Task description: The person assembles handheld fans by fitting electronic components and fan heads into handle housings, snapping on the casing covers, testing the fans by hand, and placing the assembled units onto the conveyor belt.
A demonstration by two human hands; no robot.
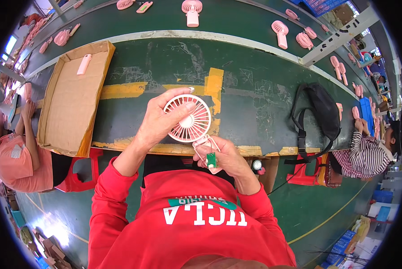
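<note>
Between my hands is a pink handheld fan (187,120) with a round slatted head, held over the front edge of the green table. My left hand (167,114) grips the head from its left side, with the thumb lying across the slats. My right hand (225,157) is closed round the handle below the head. The handle is open on its front, and a small green circuit board (211,160) shows there. Part of the handle is hidden by my right fingers.
A shallow cardboard tray (68,105) on the left holds a pink handle cover (84,64). To the right lies a black bag (322,112) with straps. Several pink fans, such as one fan (192,12), lie on the belt beyond the table. One person sits at each side.
</note>
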